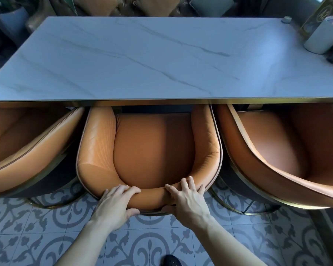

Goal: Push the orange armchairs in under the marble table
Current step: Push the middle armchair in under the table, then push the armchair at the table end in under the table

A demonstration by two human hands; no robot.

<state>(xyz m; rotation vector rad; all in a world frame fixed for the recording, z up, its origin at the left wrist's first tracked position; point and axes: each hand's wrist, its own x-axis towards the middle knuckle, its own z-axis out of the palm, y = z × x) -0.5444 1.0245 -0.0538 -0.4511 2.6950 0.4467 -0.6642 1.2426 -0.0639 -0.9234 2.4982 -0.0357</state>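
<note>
- Middle orange armchair [154,148]: centred at the near edge of the marble table [161,60], front of its seat tucked under the tabletop, curved backrest toward the camera.
- Left hand [115,204]: clamped on the top of the backrest, fingers [127,190] slightly spread and curled over the padded rim, thumb below on the outer face.
- Right hand [188,196]: gripping the same rim just beside the left, fingers fanned apart over the top.
- Left orange armchair [27,143]: just beside the middle one, partly under the table.
- Right orange armchair [277,146]: close on the other side, angled, partly under the table.
- White cylindrical container [323,37]: far right corner of the table; contents cannot be told.
- Patterned tile floor [46,237]: beneath the chairs.
</note>
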